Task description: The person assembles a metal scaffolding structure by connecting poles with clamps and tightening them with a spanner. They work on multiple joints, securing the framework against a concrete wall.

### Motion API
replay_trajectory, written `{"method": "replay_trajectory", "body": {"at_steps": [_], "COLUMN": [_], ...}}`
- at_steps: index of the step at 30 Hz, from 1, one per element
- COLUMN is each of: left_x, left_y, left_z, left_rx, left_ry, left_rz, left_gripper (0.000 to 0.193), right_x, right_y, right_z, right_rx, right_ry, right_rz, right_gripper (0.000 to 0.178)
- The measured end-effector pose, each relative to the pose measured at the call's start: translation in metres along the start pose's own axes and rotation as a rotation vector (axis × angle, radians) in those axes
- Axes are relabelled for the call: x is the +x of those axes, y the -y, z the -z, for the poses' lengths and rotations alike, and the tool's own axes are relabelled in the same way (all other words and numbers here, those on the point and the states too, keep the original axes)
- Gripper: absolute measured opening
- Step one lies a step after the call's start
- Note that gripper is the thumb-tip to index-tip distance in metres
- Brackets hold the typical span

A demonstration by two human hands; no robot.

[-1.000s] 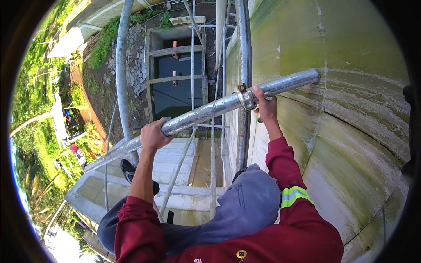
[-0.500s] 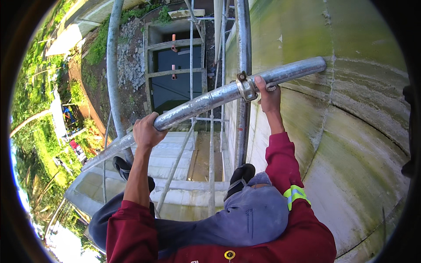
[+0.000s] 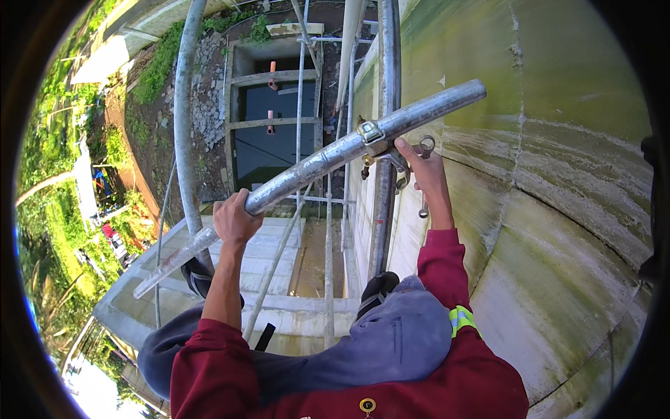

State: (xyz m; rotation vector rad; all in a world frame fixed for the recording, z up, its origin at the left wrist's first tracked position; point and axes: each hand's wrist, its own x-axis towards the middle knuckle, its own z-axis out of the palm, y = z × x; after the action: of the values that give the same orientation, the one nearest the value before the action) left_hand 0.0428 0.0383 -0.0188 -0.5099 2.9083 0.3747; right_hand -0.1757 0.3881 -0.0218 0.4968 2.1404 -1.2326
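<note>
A grey, paint-spotted metal scaffold pipe (image 3: 307,167) slants across in front of me, its far end up to the right. My left hand (image 3: 236,218) is wrapped round its left part. A metal scaffold clamp (image 3: 371,133) sits around the pipe where it crosses an upright pole (image 3: 389,63); part of the clamp hangs below the pipe. Beside that hanging part, my right hand (image 3: 428,170) is closed, its thumb near the pipe. A wrench (image 3: 426,148) is in it, one ring end above the fingers and the other below. The palm side is hidden.
Another upright pole (image 3: 185,119) stands to the left. A curved, green-stained wall (image 3: 558,181) rises on the right. Far below lie a water-filled concrete pit (image 3: 229,140) and thin cross braces (image 3: 283,255). My shoe (image 3: 380,288) is by the right pole.
The pipe has shifted left, and the clamp has turned around it, its lower part now hanging open to view. My right hand has moved slightly lower, and the wrench has come into sight.
</note>
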Motion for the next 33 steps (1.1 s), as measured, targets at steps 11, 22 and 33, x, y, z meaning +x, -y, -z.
{"method": "replay_trajectory", "body": {"at_steps": [11, 22, 33], "left_x": [0.010, 0.013, 0.030], "left_y": [0.010, 0.005, 0.007], "left_z": [0.021, 0.049, 0.020], "left_rx": [-0.128, -0.306, -0.276], "left_ry": [0.269, 0.540, 0.639], "left_rz": [0.032, 0.007, 0.075], "left_gripper": [0.036, 0.047, 0.063], "right_x": [0.002, 0.032, 0.031], "right_y": [-0.042, -0.047, -0.106], "right_z": [0.021, 0.014, 0.008], "right_rx": [-0.241, -0.018, 0.271], "right_ry": [0.291, 0.115, -0.225], "right_rz": [0.217, 0.780, 0.245], "right_gripper": [0.049, 0.034, 0.033]}}
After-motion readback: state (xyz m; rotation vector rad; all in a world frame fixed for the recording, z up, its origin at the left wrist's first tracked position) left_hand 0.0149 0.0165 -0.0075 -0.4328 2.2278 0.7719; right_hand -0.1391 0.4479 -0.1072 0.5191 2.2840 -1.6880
